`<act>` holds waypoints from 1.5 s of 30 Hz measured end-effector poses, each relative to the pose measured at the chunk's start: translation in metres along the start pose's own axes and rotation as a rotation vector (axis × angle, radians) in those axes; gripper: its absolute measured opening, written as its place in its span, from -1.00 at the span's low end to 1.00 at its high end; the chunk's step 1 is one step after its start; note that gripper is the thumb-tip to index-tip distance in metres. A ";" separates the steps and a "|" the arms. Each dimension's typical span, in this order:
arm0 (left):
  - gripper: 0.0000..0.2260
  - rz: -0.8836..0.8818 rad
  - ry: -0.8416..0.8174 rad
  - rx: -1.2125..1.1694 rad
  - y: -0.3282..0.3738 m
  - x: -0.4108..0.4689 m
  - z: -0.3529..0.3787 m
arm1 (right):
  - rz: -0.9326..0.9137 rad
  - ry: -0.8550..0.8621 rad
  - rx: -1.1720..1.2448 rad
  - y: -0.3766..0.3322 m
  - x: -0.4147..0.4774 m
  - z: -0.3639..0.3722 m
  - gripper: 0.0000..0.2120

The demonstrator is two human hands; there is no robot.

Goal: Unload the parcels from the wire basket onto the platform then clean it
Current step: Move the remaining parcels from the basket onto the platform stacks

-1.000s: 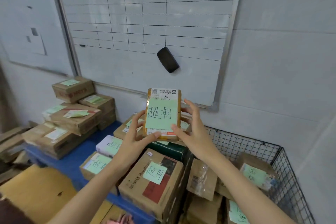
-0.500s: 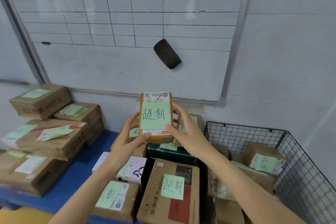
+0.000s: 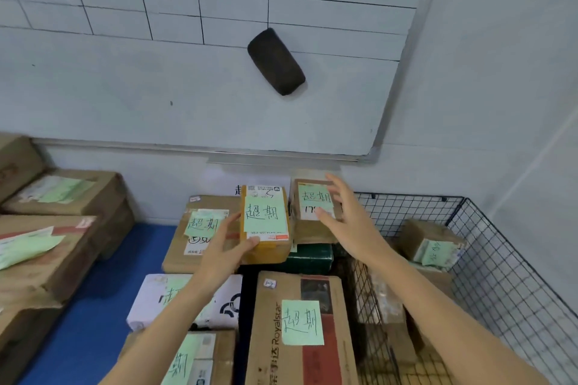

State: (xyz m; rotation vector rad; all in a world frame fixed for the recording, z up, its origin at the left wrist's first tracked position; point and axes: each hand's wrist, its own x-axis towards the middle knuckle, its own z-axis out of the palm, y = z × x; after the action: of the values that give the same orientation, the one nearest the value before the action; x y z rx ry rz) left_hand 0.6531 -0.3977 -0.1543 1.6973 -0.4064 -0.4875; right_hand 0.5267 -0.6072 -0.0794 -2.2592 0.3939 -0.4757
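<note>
A small yellow-taped parcel (image 3: pixel 266 222) with a green note rests on the stacked parcels at the back of the blue platform (image 3: pixel 103 291). My left hand (image 3: pixel 225 250) still grips its lower left corner, thumb on top. My right hand (image 3: pixel 344 219) is off it, fingers spread, hovering in front of a brown parcel (image 3: pixel 312 200) to the right. The black wire basket (image 3: pixel 488 275) stands at the right with several brown parcels (image 3: pixel 431 244) inside.
Large cardboard boxes (image 3: pixel 56 228) are stacked at the left of the platform. A Royalstar box (image 3: pixel 300 328), a white parcel (image 3: pixel 184 300) and a dark green box (image 3: pixel 309 258) lie near me. A whiteboard with a black eraser (image 3: pixel 275 61) hangs on the wall behind.
The parcel went down from mid-air onto the stack at the back. My right hand let go of it and opened; my left hand stayed on it.
</note>
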 end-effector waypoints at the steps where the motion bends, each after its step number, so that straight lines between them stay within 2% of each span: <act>1: -0.52 -0.011 -0.005 0.001 -0.003 0.004 0.002 | -0.010 -0.003 -0.049 0.002 0.002 -0.001 -0.38; 6: -0.53 -0.041 -0.028 0.086 -0.020 0.028 0.008 | -0.061 -0.012 -0.377 0.019 0.012 -0.002 -0.41; 12: -0.44 0.002 -0.010 0.186 -0.032 0.043 0.016 | -0.050 -0.073 -0.518 0.032 0.017 -0.001 -0.43; 16: -0.31 0.141 -0.023 0.333 -0.034 0.046 0.017 | -0.047 -0.065 -0.537 0.036 0.024 -0.001 -0.44; 20: -0.33 0.240 0.013 0.451 -0.031 0.053 0.020 | -0.044 -0.071 -0.546 0.039 0.027 0.001 -0.44; 27: -0.44 0.287 0.045 0.515 -0.023 0.080 0.028 | -0.019 -0.071 -0.532 0.055 0.022 -0.001 -0.44; 34: -0.41 0.314 0.077 0.633 -0.023 0.086 0.032 | 0.016 -0.109 -0.544 0.064 0.010 -0.005 -0.43; 40: -0.42 0.371 0.164 0.753 -0.012 0.063 0.029 | 0.008 -0.099 -0.558 0.063 -0.008 -0.018 -0.42; 45: -0.38 0.432 0.156 0.886 0.020 0.023 0.055 | 0.006 -0.097 -0.571 0.066 -0.029 -0.044 -0.41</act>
State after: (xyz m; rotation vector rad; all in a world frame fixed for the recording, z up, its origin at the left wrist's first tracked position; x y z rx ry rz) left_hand 0.6438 -0.4589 -0.1445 2.3762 -0.9400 0.1934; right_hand 0.4726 -0.6656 -0.1081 -2.8156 0.5372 -0.2674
